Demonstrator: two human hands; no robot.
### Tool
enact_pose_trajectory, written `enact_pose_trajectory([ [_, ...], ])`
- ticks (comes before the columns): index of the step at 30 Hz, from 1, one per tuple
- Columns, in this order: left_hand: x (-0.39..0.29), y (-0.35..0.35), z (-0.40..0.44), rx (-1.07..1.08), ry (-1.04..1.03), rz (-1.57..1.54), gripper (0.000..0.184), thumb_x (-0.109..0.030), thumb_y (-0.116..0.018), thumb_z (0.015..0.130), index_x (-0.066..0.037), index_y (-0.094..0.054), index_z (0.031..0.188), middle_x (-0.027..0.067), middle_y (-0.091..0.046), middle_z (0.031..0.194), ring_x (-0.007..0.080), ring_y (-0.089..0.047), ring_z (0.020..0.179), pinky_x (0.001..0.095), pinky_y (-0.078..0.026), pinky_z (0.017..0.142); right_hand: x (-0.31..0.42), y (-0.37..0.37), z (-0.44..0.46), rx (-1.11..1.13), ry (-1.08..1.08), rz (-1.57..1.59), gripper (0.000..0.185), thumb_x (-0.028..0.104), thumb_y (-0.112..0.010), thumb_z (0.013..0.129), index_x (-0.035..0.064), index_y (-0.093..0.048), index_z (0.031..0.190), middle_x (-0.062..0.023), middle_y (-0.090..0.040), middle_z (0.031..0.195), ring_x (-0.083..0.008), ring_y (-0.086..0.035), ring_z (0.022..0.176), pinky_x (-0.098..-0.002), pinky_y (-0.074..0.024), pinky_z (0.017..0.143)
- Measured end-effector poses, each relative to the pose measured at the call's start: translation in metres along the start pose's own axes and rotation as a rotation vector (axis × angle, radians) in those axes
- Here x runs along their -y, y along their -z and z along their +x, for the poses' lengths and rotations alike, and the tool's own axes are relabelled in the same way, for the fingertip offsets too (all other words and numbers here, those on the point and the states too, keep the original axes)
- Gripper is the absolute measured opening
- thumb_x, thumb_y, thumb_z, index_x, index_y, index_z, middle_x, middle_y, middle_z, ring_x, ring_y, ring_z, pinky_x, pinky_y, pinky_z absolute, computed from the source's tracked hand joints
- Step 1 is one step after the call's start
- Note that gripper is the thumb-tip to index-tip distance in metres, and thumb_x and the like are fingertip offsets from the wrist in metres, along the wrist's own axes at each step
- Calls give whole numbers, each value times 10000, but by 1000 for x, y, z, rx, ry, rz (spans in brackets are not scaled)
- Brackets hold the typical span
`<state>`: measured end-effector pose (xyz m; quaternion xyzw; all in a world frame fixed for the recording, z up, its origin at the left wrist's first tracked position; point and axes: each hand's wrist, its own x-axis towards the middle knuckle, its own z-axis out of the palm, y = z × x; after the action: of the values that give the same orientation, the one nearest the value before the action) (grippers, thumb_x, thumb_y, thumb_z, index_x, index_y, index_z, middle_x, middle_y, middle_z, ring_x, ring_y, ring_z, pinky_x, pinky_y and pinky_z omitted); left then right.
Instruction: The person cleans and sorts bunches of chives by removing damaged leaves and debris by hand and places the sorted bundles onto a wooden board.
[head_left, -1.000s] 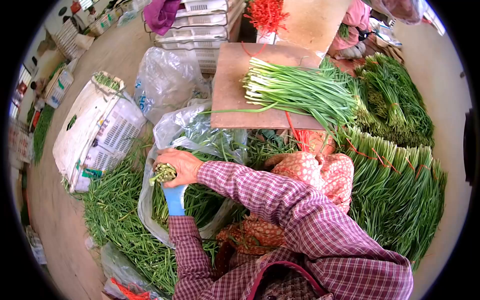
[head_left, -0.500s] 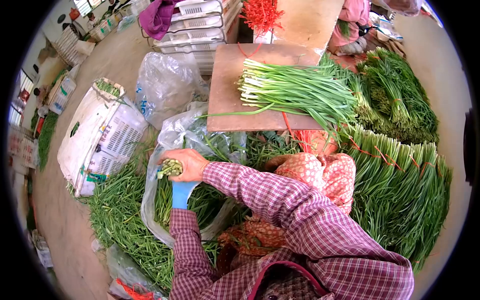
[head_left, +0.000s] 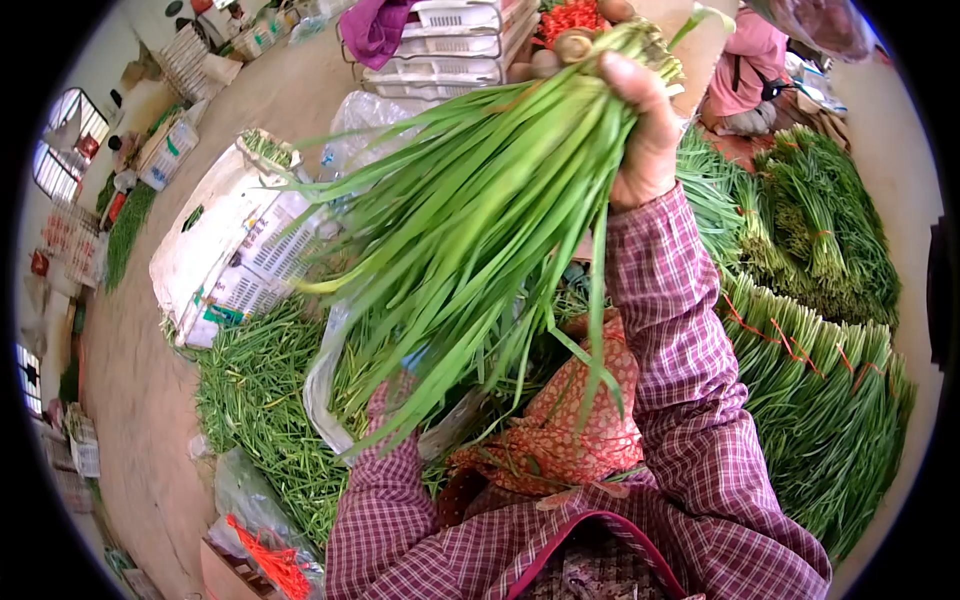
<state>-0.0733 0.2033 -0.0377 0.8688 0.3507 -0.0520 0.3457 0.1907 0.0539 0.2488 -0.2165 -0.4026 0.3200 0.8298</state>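
My right hand [head_left: 645, 130], bare, is raised high in front of me and wrapped around a large bunch of garlic chives [head_left: 480, 210] near its pale stem ends. The long green leaves fan out down and to the left, blurred at their tips. Below them is my left hand in a blue glove [head_left: 414, 358]; only a scrap of blue shows, and its fingers are hidden behind the leaves. It is near the rim of an open clear plastic bag [head_left: 328, 385]. Brown board and table surfaces behind the bunch are mostly covered by it.
Loose green leaves [head_left: 260, 410] are heaped on the floor at left, beside a white crate [head_left: 225, 240]. Tied chive bundles [head_left: 820, 400] stand at right. Stacked white baskets [head_left: 450, 45] are at the back. A person in pink [head_left: 755, 60] sits at far right. Red ties [head_left: 270, 560] lie front left.
My right hand has risen from above the plastic bag, up and to the right, with the chives now spread across the view. My left hand has become mostly hidden. The view has shifted slightly.
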Motion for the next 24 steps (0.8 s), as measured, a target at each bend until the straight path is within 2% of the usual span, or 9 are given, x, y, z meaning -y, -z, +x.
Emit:
enact_pose_trajectory([
  [2,-30,28,-34,25,39,152,683,-314,-701,789,-28,-429,1346,142,-535,1285,255,-516,1190,374,-448,990,8,22,-3,-5,-19,119,553,202,-687,793,97,-415,1263,-152,-652,947,-284,-671,870,-443,-588,800],
  [5,-51,66,-79,90,109,256,618,-340,-646,842,-13,-461,1332,149,-554,1271,252,-532,1178,366,-463,966,-16,53,-31,-168,-19,214,436,151,-631,839,123,-439,1229,-110,-621,924,-270,-650,850,-434,-581,759],
  [7,-26,85,-95,119,117,107,583,-357,-609,878,-2,-482,1324,154,-567,1261,249,-544,1170,361,-473,950,-28,59,-53,-276,-78,347,403,123,-613,853,136,-447,1220,-91,-602,906,-258,-630,830,-434,-564,749],
  [9,34,111,-102,107,73,-184,581,-401,-692,794,23,-606,1182,158,-650,1106,265,-602,1080,378,-469,949,-40,68,-68,-293,-171,429,400,127,-626,847,154,-472,1215,-81,-596,902,-255,-619,840,-435,-555,750],
  [11,38,152,-127,-63,-92,-246,653,-469,-667,802,-12,-556,1254,169,-678,1028,241,-638,998,388,-484,931,-50,64,-80,-253,-229,430,373,127,-630,845,164,-502,1193,-75,-596,898,-253,-617,849,-428,-552,757],
  [13,4,178,-147,-238,-281,-577,735,-583,-658,748,14,-614,1174,171,-656,1088,289,-623,1028,448,-465,947,-57,53,-95,-224,-310,497,376,124,-636,833,160,-511,1185,-68,-590,889,-254,-612,844,-434,-539,777],
  [15,-43,168,-140,-339,-578,-1032,691,-553,-640,795,-33,-569,1245,167,-633,1156,269,-614,1060,450,-481,930,-63,33,-108,-174,-352,576,408,122,-633,826,153,-493,1209,-70,-584,876,-254,-603,832,-456,-520,812],
  [19,-130,119,-123,236,-546,-1207,673,-442,-703,764,-6,-552,1253,155,-615,1195,265,-611,1062,413,-515,887,-82,15,-131,-118,-450,674,490,158,-602,841,144,-433,1300,-88,-614,919,-272,-615,860,-519,-506,852],
  [24,-123,15,-153,565,-245,-1250,631,-330,-711,749,14,-544,1251,166,-620,1179,279,-622,1035,395,-525,876,-60,5,-149,-132,-532,619,491,159,-595,862,144,-433,1325,-101,-610,934,-261,-606,878,-442,-537,795],
])
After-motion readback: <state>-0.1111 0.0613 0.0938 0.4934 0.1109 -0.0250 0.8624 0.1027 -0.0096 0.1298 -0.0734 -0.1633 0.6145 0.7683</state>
